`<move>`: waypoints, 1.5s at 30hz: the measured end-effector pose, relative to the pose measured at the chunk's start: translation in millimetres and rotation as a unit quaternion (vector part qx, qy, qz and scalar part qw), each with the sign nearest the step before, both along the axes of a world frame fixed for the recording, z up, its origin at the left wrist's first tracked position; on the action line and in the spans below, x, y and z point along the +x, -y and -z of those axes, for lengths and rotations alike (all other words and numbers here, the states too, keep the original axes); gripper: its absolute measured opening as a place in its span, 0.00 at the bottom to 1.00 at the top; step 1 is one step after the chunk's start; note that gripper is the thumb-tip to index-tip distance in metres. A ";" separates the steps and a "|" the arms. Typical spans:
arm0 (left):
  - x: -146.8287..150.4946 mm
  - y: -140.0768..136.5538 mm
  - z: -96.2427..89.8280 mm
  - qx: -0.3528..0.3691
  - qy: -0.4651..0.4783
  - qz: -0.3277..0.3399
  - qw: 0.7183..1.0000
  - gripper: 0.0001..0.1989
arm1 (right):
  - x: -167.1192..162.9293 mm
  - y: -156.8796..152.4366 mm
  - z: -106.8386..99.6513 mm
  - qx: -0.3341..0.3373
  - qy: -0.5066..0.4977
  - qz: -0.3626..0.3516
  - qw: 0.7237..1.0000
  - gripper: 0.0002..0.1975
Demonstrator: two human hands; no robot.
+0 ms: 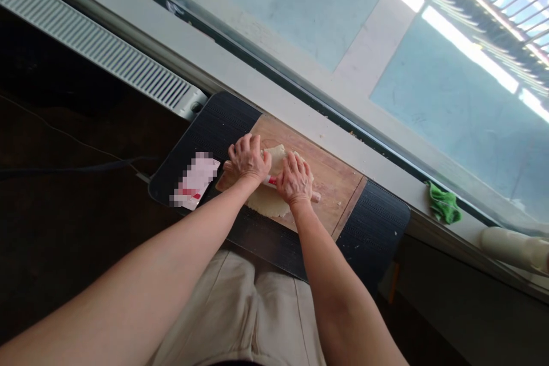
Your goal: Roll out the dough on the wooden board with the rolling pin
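- Pale cream, thin, flat dough (pixel 268 205) is lying on the brown rectangular wooden board (pixel 337 183), spreading under the grip, beyond it and toward the body
- A light wooden, cylindrical rolling pin (pixel 271 182) is crossing the dough, its long axis running left to right
- The bare left hand (pixel 251 161) and bare right hand (pixel 297 178) are holding it from above, fingers bending over, each nearer its own end; tightness isn't showing

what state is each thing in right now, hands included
Dough: rolled flat, edges ragged
Rolling pin: lying across the dough, under both hands
Left hand: over the rolling pin, grip unclear
Right hand: over the rolling pin, grip unclear
Wooden board: flat on the black table
Green cloth: crumpled on the windowsill
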State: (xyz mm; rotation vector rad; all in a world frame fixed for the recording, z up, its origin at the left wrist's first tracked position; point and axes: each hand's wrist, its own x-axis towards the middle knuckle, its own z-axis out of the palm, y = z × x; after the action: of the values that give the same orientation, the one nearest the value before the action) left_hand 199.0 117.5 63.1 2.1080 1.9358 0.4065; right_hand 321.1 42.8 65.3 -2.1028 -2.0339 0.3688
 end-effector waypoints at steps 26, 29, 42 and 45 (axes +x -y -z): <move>-20.4 29.9 -6.9 -0.006 -0.010 0.063 0.998 0.24 | -17.4 30.7 1.1 0.001 0.015 0.029 0.999 0.24; -19.5 26.7 -6.2 -0.006 -0.020 0.064 0.998 0.25 | -14.8 26.5 -0.1 -0.004 0.009 0.014 1.000 0.23; -19.3 20.9 -5.4 0.007 -0.015 0.103 0.995 0.24 | -4.9 28.1 -3.3 0.013 -0.001 0.016 1.000 0.22; -33.5 32.7 -6.6 0.013 -0.027 0.185 0.982 0.27 | -6.4 48.6 -1.9 0.020 -0.007 0.000 1.000 0.22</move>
State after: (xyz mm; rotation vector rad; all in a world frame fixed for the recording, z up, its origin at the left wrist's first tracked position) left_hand 165.6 84.8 69.7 2.4507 1.5190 0.3002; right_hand 314.7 -5.8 67.2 -2.0715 -2.0162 0.3398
